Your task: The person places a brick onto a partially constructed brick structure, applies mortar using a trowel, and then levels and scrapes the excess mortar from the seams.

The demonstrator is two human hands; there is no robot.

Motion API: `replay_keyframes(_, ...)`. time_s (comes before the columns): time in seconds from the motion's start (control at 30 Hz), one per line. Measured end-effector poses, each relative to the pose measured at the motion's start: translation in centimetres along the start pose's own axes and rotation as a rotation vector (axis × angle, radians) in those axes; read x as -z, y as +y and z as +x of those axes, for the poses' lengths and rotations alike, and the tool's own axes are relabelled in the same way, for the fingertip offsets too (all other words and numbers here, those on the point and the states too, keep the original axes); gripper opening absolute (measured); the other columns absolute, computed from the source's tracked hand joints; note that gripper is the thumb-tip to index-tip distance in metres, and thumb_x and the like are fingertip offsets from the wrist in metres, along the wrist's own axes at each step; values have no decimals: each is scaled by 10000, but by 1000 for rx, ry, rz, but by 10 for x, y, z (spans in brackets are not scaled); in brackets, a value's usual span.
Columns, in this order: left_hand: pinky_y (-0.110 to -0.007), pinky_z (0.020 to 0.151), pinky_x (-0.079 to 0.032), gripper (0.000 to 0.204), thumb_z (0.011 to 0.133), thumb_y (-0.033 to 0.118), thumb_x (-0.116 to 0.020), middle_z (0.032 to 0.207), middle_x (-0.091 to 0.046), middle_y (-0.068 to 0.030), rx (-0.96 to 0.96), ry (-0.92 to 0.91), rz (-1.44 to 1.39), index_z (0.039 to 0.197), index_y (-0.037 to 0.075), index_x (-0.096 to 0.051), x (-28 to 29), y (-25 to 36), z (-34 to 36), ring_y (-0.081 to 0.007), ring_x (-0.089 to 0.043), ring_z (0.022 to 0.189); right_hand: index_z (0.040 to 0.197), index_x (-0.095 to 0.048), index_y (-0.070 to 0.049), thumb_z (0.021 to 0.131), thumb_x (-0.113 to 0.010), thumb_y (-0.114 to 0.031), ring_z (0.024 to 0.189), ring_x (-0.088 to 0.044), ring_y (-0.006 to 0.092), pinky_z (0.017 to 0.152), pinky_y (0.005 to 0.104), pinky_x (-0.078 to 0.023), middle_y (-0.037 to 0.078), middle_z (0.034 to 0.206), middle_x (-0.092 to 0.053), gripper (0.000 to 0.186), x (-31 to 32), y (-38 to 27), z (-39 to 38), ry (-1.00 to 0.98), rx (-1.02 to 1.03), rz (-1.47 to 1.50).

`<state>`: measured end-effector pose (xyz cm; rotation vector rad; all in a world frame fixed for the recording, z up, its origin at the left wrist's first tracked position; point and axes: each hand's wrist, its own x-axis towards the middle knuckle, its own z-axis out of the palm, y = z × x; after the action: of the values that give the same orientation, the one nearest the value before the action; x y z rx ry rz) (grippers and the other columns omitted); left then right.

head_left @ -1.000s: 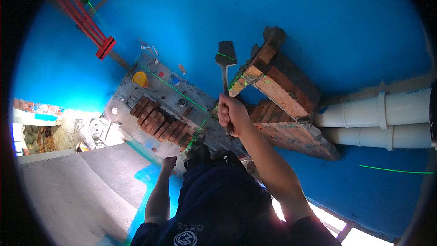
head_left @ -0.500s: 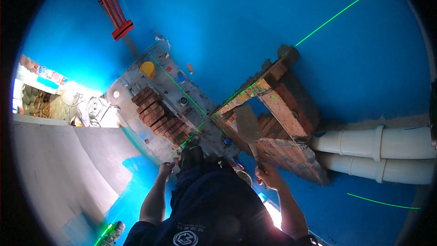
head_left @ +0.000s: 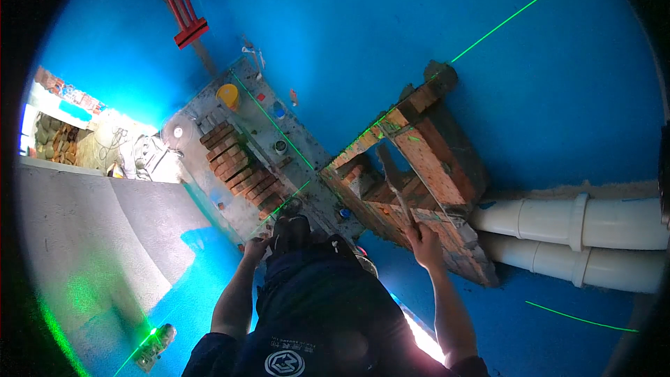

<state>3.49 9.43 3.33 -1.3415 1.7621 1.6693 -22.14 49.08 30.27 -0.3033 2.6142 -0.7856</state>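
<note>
Grey flat-bladed metal trowel (head_left: 400, 194) is clamped in right hand (head_left: 424, 246), by open red-brick enclosure (head_left: 441, 167) at right; left hand (head_left: 257, 248) curled, grip cannot be told; masonry step presumably underway, steady wrist called for.

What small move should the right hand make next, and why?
Probably guide the dull grey flat-bladed trowel toward the rough edge of the red-brown brick enclosure: the right hand grips the trowel's handle, the blade appears against the enclosure's opening, and a thin green laser line runs along that edge.
</note>
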Motion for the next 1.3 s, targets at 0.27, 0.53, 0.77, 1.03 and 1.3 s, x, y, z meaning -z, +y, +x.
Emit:
replay_keyframes(0.27,-351,540,-436,415,827,422,-677,659,-599,-62,86,10,21,780,11,-652,7,1,2,-186,-541,581,918,-639,-54,949,-496,-526,555,-500,226,514,415,-378,90,652,-547,494,43,2,25,-124,15,-31)
replay_keyframes(0.53,-340,508,-407,360,822,402,-679,648,-589,-42,78,62,-18,769,48,-640,12,-2,6,-165,-536,573,818,-583,-42,926,-595,-435,554,-466,166,507,359,-358,77,605,-495,407,53,0,11,61,61,54)
replay_keyframes(0.77,-350,541,-436,400,820,419,-638,626,-595,-59,55,-44,57,719,32,-655,27,7,12,-177,-533,562,871,-590,-34,925,-610,-386,564,-490,166,519,354,-389,59,619,-528,357,42,11,-19,166,110,72)
replay_keyframes(1.03,-385,560,-475,351,837,342,-572,615,-598,-90,-134,-92,297,690,28,-629,49,16,38,-217,-584,564,925,-648,-51,863,-658,-421,783,-641,356,646,457,-500,171,866,-662,376,-23,8,-10,222,-42,-74)
replay_keyframes(1.3,-319,514,-411,270,856,288,-599,625,-572,-28,-27,-25,111,729,50,-615,58,77,8,-138,-535,550,1183,-635,-131,909,-565,-498,858,-664,313,724,501,-539,108,1018,-687,464,-18,-3,19,146,-86,-206)
